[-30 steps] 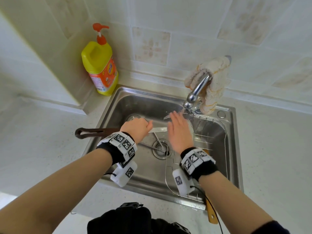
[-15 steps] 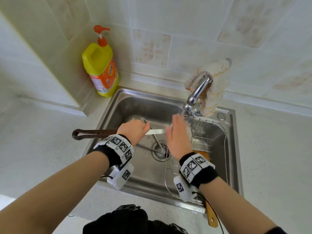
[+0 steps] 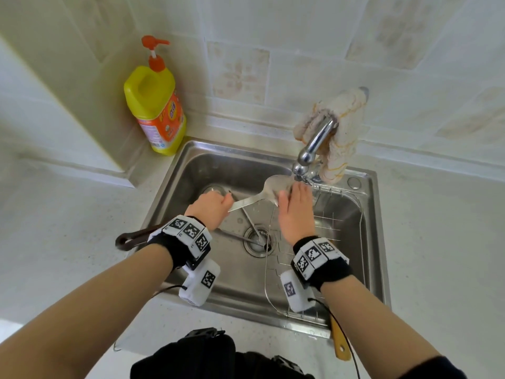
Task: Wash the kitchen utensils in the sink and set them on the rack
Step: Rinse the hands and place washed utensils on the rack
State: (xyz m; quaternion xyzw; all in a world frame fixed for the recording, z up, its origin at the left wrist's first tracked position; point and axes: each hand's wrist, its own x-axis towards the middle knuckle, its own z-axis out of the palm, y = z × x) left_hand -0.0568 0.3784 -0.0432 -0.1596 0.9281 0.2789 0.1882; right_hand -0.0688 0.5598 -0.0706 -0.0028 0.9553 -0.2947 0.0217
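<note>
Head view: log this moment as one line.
left hand: grips large spoon | right hand: flat on its bowl, under faucet | rack: in sink

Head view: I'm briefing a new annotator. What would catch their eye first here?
The two hands over the steel sink: the left hand grips a long metal ladle by its handle, and the right hand lies open against its bowl, just under the faucet. Next, the bright yellow soap bottle on the counter at the sink's back-left corner.

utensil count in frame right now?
4. A ladle gripped by the left hand, bowl under the faucet; two thin metal utensils on the sink floor by the drain; a wooden handle poking from the rack. Arms may hide more.
</note>
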